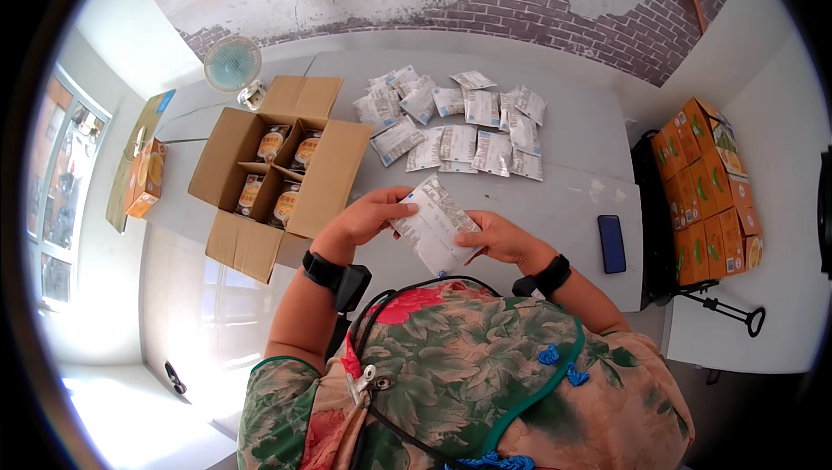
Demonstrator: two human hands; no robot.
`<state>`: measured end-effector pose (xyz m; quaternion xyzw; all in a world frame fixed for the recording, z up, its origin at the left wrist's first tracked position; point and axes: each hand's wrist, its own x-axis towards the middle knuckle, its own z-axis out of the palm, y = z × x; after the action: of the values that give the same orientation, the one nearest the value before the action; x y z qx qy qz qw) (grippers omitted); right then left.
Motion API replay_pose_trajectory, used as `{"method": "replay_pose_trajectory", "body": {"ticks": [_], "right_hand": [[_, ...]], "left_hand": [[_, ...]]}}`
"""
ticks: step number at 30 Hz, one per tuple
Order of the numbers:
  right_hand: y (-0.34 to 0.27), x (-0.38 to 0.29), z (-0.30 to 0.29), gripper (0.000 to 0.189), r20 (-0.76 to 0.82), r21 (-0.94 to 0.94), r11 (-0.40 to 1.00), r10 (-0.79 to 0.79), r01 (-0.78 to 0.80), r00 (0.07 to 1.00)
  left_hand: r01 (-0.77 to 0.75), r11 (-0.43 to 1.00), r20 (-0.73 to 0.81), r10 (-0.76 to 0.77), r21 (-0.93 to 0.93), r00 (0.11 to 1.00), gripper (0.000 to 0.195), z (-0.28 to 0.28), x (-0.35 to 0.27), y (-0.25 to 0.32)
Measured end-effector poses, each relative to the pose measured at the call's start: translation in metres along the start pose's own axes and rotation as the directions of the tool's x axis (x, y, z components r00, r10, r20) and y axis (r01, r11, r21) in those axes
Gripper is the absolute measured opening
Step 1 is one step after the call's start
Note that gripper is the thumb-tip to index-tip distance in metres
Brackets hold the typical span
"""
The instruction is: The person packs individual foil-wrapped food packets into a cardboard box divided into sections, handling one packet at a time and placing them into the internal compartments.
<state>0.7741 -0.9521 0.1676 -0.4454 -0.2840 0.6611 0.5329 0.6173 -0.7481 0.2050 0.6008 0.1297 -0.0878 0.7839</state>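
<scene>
Between my two hands is a white printed sachet (432, 231), tilted above the near part of the grey table (520, 207). My left hand (372, 215) pinches its upper left edge, thumb on top. On the opposite side my right hand (500, 236) grips the lower right edge, also with the thumb over the face. Beyond the hands, several similar white sachets (458, 143) lie loosely grouped, some overlapping. To the left stands an open cardboard box (328, 177), its flaps spread. Cardboard dividers split it into compartments holding packages (273, 144) with orange printed fronts.
A mobile phone (611, 244) lies at the table's right. Past it, orange boxes (708, 190) are stacked beside a black frame (652, 223). A small fan (233, 67) stands behind the cardboard box. Another orange box (146, 177) sits at far left, near a window (65, 190).
</scene>
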Motion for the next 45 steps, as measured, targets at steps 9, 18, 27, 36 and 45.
{"method": "replay_pose_trajectory", "body": {"ticks": [9, 18, 27, 36, 45], "right_hand": [[0.005, -0.001, 0.000, 0.043, -0.139, 0.044, 0.986, -0.154, 0.162, 0.978], [-0.004, 0.012, 0.014, 0.044, -0.258, -0.089, 0.919, -0.393, 0.383, 0.883], [0.004, 0.016, 0.015, 0.040, -0.277, -0.163, 0.886, -0.464, 0.434, 0.842], [0.005, 0.012, 0.001, 0.034, -0.230, -0.237, 0.915, -0.380, 0.327, 0.896], [-0.010, 0.001, -0.006, 0.046, -0.198, -0.088, 0.967, -0.252, 0.239, 0.947]], "left_hand": [[-0.185, 0.957, -0.256, 0.126, -0.222, 0.958, 0.040, 0.004, 0.007, -0.021], [-0.262, 0.877, -0.221, 0.184, -0.402, 0.958, 0.041, 0.043, 0.008, -0.043], [-0.311, 0.853, -0.221, 0.236, -0.419, 0.946, 0.036, 0.057, 0.014, -0.050], [-0.271, 0.897, -0.220, 0.202, -0.349, 0.954, 0.034, 0.035, 0.001, -0.051], [-0.063, 0.980, -0.062, 0.052, -0.189, 0.997, 0.043, 0.005, -0.022, -0.040]]}}
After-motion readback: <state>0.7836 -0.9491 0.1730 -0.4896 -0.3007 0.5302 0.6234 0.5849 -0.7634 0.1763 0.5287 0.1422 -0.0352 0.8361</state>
